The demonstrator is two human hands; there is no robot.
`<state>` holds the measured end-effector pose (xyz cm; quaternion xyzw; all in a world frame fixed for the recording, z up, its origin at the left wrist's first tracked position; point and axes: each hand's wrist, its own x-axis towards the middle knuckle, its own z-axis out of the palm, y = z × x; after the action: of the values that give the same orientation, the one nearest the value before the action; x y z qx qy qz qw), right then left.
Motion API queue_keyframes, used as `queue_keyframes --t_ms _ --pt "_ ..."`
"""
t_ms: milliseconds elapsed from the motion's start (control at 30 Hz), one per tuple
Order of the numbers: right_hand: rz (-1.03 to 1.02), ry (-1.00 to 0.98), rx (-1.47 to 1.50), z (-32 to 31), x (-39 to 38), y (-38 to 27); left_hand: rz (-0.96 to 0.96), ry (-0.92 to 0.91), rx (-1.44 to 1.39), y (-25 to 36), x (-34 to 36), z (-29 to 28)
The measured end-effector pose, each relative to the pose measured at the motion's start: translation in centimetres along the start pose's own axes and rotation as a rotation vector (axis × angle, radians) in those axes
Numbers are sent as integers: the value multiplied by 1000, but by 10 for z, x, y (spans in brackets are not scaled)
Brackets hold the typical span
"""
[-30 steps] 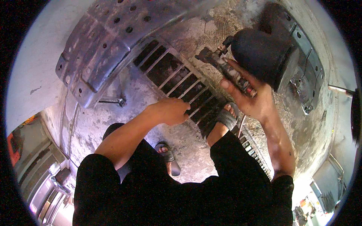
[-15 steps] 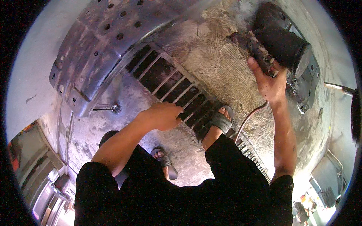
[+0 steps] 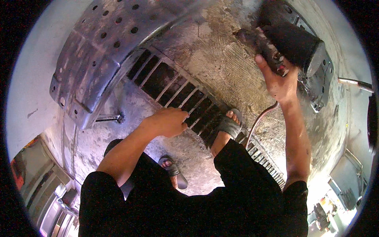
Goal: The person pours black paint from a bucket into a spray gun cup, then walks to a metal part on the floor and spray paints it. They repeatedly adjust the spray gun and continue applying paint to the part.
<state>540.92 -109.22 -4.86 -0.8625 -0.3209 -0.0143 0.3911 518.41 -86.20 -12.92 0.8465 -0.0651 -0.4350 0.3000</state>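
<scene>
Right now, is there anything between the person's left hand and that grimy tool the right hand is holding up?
Nothing visible. The right hand grips the dark tool against the black cylindrical part. The left hand hangs apart, over the floor grate; only open air and bare concrete floor lie between it and the tool.

Bright daylight, glare, fisheye-bent edges

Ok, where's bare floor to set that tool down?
Bare concrete lies between the floor grate and the dark cylinder, above the sandalled foot. A smaller patch sits left of the grate, below the perforated metal panel, near a bolt. Crowded: around the right hand, its tool and the hose.
</scene>
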Motion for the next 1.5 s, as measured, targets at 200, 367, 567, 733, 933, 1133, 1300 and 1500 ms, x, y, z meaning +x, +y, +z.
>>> queue_keyframes --t_ms 200,367,567,733,933,1133,1300,1500 --pt "191 -211 98 0 -19 -25 -9 -26 32 1 1 -1" --pt "99 -290 70 3 -20 -31 12 11 1 0 1 0" --pt "164 -200 -12 10 -12 -11 14 56 -11 -3 -2 2" --pt "7 -61 -72 6 5 17 7 56 -10 -3 -2 -2" --pt "74 7 -188 -3 16 41 -17 28 -19 -2 0 -6" --pt "14 34 -122 2 15 54 -5 59 -33 -3 4 -5" --pt "151 -143 -132 12 1 53 -3 40 -23 -3 8 -5" --pt "176 -222 -149 20 -5 48 -56 31 -4 -1 6 -6"
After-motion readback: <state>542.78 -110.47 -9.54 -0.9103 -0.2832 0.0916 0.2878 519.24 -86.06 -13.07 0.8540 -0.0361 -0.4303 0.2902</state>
